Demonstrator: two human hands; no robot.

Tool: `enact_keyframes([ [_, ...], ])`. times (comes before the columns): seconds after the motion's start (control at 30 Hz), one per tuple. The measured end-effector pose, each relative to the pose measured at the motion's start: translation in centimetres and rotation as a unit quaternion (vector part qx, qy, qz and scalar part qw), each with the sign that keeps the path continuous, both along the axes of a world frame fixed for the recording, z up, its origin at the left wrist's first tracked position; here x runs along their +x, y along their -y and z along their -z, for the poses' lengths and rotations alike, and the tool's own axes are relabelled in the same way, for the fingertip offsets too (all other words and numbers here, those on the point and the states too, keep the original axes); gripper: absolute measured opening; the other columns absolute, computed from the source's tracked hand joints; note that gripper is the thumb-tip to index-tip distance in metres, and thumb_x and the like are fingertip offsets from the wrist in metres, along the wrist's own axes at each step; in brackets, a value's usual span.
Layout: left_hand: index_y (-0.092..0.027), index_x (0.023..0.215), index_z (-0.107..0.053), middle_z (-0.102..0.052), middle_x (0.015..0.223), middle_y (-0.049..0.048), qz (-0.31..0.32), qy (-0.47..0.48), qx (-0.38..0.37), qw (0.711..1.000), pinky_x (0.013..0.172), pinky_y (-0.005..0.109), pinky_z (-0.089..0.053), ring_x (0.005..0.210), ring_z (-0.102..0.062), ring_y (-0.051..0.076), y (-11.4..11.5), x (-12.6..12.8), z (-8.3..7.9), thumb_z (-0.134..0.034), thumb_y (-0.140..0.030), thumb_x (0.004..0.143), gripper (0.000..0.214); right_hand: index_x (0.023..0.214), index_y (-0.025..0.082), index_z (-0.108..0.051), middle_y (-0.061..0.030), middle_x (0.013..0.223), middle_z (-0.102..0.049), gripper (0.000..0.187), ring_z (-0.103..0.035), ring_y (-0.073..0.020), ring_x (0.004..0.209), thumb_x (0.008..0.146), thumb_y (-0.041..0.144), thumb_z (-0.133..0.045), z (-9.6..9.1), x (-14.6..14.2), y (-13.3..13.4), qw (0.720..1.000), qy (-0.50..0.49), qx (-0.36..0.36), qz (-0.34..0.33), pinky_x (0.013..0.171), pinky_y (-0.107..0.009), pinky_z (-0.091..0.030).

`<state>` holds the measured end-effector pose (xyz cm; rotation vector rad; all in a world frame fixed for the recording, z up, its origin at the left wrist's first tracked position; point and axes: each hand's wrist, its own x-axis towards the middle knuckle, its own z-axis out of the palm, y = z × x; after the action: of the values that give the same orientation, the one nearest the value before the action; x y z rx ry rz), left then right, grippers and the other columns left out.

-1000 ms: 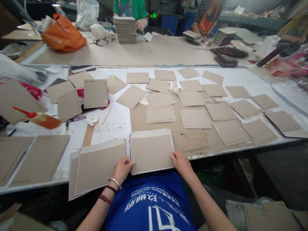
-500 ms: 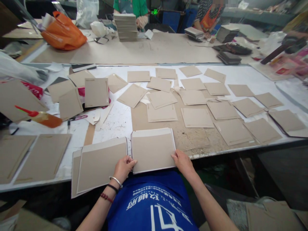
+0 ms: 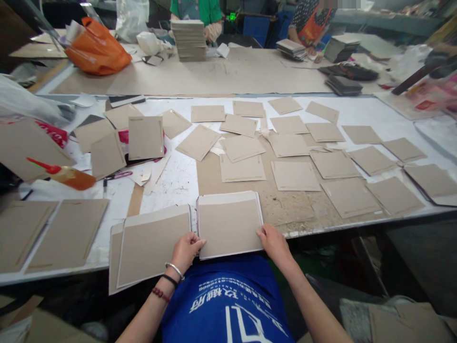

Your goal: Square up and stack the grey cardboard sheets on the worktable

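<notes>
A grey-brown cardboard panel point(image 3: 230, 224) with a pale, dark-lined border lies at the table's front edge, close to my body. My left hand point(image 3: 187, 250) pinches its lower left corner between thumb and fingers. On the right side, my right hand point(image 3: 274, 243) grips the lower right edge, fingertips on top. Directly left of it, partly behind my left hand, rests another pair of overlapping panels point(image 3: 153, 247), jutting over the edge. Two cardboard pieces with glue strips point(image 3: 69, 233) lie farther left. Whether the held panel is one sheet or several is hard to see.
Many glue-marked cardboard pieces point(image 3: 296, 175) are spread over the white table. A glue bottle with a red nozzle point(image 3: 71, 177) lies at left. Across a second table point(image 3: 228, 78), with an orange bag point(image 3: 98, 50) and a tall cardboard stack point(image 3: 188, 43), two people work.
Both hands keep their hold on the panel, which stays in place. The whole view has shifted very slightly; nothing else visibly differs.
</notes>
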<state>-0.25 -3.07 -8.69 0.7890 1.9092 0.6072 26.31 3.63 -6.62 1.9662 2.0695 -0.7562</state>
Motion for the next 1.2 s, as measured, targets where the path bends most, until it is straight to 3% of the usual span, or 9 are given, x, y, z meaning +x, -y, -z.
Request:
enact_keyframes([
  [0.33,-0.022,0.051,-0.043,-0.046,0.040,-0.0031,0.032,-0.031,0.009,0.999,0.045,0.025,-0.032,0.042,-0.043,0.014,0.3,-0.1,0.0,-0.054,-0.054,0.054,0.034,0.082,0.018,-0.054,-0.0055,0.085,-0.058,0.008,-0.053,-0.0181,0.077,0.088,0.023,-0.051,-0.3,-0.3,0.2,1.000,-0.011,0.003,0.024,0.061,-0.027,-0.030],
  [0.7,-0.023,0.057,-0.045,-0.045,0.049,-0.0040,0.075,-0.078,0.053,0.993,0.053,0.027,-0.035,0.050,-0.043,0.015,0.7,0.2,-1.3,-0.052,-0.054,0.061,0.032,0.077,0.018,-0.053,-0.0024,0.080,-0.056,0.009,-0.051,-0.0152,0.074,0.086,0.020,-0.053,0.2,0.0,0.2,0.997,-0.057,0.008,0.050,0.059,-0.024,-0.028],
  [0.9,-0.022,0.078,-0.049,-0.048,0.059,-0.0037,0.092,-0.099,0.125,0.983,0.060,0.030,-0.043,0.056,-0.050,0.017,1.3,0.0,-0.2,-0.053,-0.046,0.067,0.026,0.073,0.018,-0.050,-0.0019,0.075,-0.055,0.012,-0.050,-0.0156,0.071,0.085,0.020,-0.052,0.7,0.3,0.2,0.996,-0.073,0.011,0.045,0.059,-0.024,-0.028],
  [1.03,-0.019,0.103,-0.053,-0.049,0.065,-0.0021,0.102,-0.123,0.162,0.974,0.066,0.032,-0.047,0.061,-0.053,0.018,1.6,-0.1,0.5,-0.051,-0.040,0.073,0.037,0.071,0.018,-0.049,-0.0018,0.073,-0.054,0.015,-0.048,-0.0158,0.067,0.086,0.019,-0.050,0.9,0.5,0.1,0.996,-0.078,0.015,0.035,0.059,-0.025,-0.027],
  [1.2,-0.022,0.122,-0.049,-0.056,0.081,0.0031,0.174,-0.157,0.189,0.954,0.075,0.034,-0.049,0.076,-0.058,0.019,1.9,-0.3,1.0,-0.046,-0.033,0.081,0.043,0.070,0.019,-0.048,-0.0019,0.070,-0.054,0.016,-0.047,-0.0160,0.065,0.085,0.018,-0.050,1.0,0.6,0.0,0.997,-0.074,0.021,0.030,0.058,-0.025,-0.027],
])
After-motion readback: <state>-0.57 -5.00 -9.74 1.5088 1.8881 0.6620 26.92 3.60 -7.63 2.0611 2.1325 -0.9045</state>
